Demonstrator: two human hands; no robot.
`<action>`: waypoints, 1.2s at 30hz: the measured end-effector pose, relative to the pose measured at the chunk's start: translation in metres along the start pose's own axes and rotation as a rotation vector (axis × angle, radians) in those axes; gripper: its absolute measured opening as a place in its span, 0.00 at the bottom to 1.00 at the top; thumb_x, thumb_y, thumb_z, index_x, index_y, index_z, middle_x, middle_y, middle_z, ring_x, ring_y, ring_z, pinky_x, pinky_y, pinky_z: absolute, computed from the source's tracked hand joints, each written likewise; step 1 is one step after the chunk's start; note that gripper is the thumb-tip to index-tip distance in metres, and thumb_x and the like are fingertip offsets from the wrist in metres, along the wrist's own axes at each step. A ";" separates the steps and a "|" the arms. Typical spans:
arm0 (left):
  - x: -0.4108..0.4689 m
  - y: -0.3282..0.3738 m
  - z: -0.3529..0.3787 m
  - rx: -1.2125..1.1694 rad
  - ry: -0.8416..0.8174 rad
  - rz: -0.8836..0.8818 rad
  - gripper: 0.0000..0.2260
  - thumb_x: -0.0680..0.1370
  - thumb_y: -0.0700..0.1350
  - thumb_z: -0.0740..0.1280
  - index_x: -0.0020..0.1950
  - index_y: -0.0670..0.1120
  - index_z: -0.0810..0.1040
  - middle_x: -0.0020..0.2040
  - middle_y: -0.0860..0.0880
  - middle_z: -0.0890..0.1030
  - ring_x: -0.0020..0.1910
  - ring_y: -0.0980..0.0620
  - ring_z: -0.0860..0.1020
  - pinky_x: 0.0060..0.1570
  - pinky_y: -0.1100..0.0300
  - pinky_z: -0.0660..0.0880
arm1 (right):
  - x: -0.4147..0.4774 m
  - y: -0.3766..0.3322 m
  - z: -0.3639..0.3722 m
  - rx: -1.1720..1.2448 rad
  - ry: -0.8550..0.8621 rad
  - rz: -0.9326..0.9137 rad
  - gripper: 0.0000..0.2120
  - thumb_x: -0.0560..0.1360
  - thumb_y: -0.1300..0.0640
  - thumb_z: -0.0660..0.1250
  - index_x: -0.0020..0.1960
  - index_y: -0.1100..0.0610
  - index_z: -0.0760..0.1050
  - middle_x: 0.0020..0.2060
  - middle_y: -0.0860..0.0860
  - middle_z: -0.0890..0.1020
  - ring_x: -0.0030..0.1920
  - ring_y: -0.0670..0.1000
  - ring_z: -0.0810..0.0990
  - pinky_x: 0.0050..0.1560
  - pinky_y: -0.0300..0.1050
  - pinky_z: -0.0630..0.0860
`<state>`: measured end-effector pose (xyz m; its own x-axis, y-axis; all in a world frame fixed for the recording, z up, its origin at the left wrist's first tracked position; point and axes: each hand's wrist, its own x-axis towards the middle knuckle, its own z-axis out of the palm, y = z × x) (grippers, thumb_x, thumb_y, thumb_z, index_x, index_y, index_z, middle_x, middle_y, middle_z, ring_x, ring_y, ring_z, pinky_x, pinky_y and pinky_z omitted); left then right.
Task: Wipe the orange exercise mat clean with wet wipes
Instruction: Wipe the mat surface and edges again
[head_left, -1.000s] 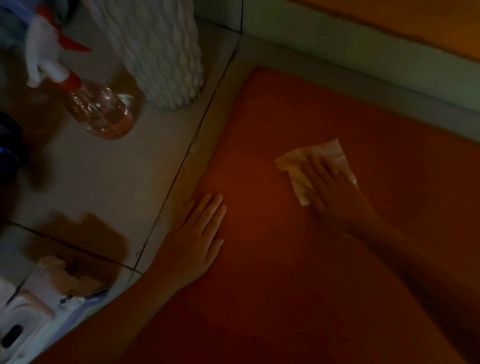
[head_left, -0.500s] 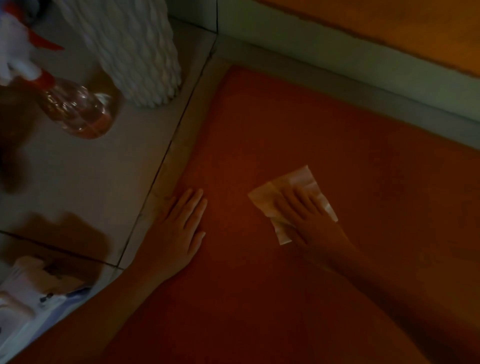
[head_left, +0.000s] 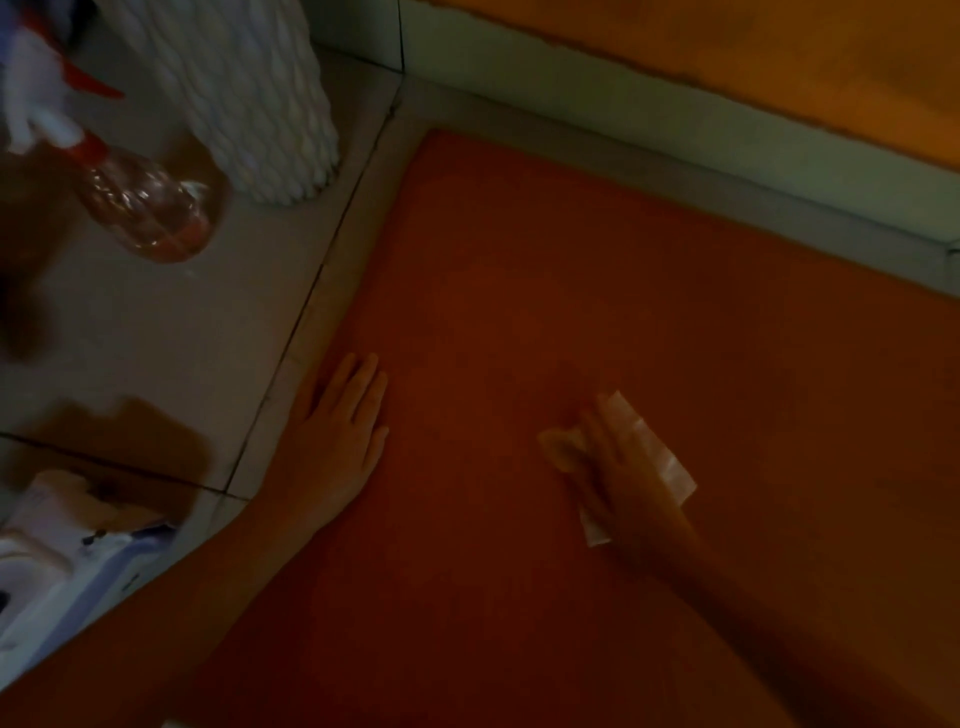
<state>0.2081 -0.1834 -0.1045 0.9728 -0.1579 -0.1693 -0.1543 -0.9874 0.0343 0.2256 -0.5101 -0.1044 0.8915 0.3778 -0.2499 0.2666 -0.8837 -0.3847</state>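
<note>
Pressing on what, that right hand (head_left: 621, 475)?
On the wet wipe (head_left: 662, 462) – fingers laid straight over it, not clenched. It lies flat on the orange mat (head_left: 571, 260), near the middle.
And the left hand (head_left: 337, 441)?
Spread flat at the mat's left edge, holding nothing. A spray bottle (head_left: 150, 208) sits on the tiles beyond.

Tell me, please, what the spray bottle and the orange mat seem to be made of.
Spray bottle: clear, glossy plastic; highlights glint and pinkish liquid shows through. Orange mat: matte, likely foam or rubber; no shine, though dim light leaves it open.
</note>
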 end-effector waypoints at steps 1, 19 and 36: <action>-0.005 0.004 0.000 -0.008 -0.004 -0.006 0.26 0.80 0.51 0.49 0.72 0.38 0.67 0.74 0.41 0.66 0.73 0.43 0.63 0.70 0.43 0.57 | -0.004 0.006 -0.004 0.039 0.027 0.133 0.30 0.80 0.39 0.48 0.78 0.47 0.45 0.75 0.45 0.43 0.76 0.50 0.44 0.73 0.61 0.54; -0.055 0.050 -0.016 -0.062 -0.266 -0.115 0.28 0.83 0.56 0.46 0.79 0.45 0.43 0.79 0.46 0.41 0.78 0.46 0.41 0.76 0.45 0.44 | -0.047 -0.042 0.016 -0.150 -0.225 -0.076 0.35 0.73 0.41 0.30 0.77 0.52 0.41 0.77 0.51 0.41 0.76 0.54 0.36 0.74 0.58 0.33; -0.070 0.064 -0.021 -0.091 -0.298 -0.154 0.30 0.83 0.58 0.46 0.79 0.45 0.44 0.79 0.45 0.42 0.78 0.45 0.41 0.75 0.44 0.41 | -0.188 -0.026 0.014 0.020 -0.267 -0.032 0.37 0.68 0.29 0.24 0.72 0.45 0.30 0.73 0.42 0.34 0.71 0.45 0.28 0.69 0.45 0.25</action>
<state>0.1337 -0.2355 -0.0694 0.8883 -0.0151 -0.4590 0.0197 -0.9973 0.0709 0.0460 -0.5537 -0.0598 0.7538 0.4677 -0.4616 0.2836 -0.8652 -0.4134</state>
